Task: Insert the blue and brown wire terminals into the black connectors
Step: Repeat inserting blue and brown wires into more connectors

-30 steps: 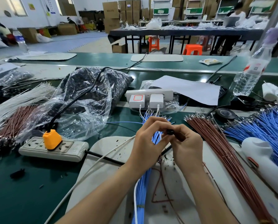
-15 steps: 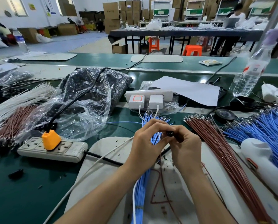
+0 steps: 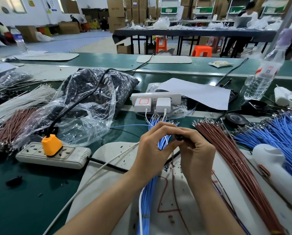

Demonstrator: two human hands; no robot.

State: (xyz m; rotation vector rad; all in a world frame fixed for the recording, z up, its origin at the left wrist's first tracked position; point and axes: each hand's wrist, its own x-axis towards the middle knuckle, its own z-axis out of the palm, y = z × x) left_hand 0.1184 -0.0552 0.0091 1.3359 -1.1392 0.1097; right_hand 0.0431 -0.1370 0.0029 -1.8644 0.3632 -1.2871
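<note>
My right hand [image 3: 197,154] grips a small black connector [image 3: 179,137] at its fingertips, above the white mat [image 3: 108,160]. A brown wire [image 3: 173,168] hangs down from the connector onto the mat. My left hand [image 3: 153,148] is curled against the connector, its fingertips pinching at the connector's front; the exact wire it holds is hidden. A bundle of blue wires [image 3: 148,194] lies under my left hand, its terminals fanning out beyond my fingers. A fan of brown wires [image 3: 230,160] lies to the right of my hands.
A white power strip [image 3: 31,154] with an orange plug [image 3: 51,145] lies left. A plastic bag [image 3: 84,106] of black connectors sits behind it. More blue wires [image 3: 281,131], a white tool [image 3: 274,165], a tape roll [image 3: 235,119] and a water bottle [image 3: 264,72] stand right.
Both hands stay together at the connector with only small finger movement. The view has shifted slightly.
</note>
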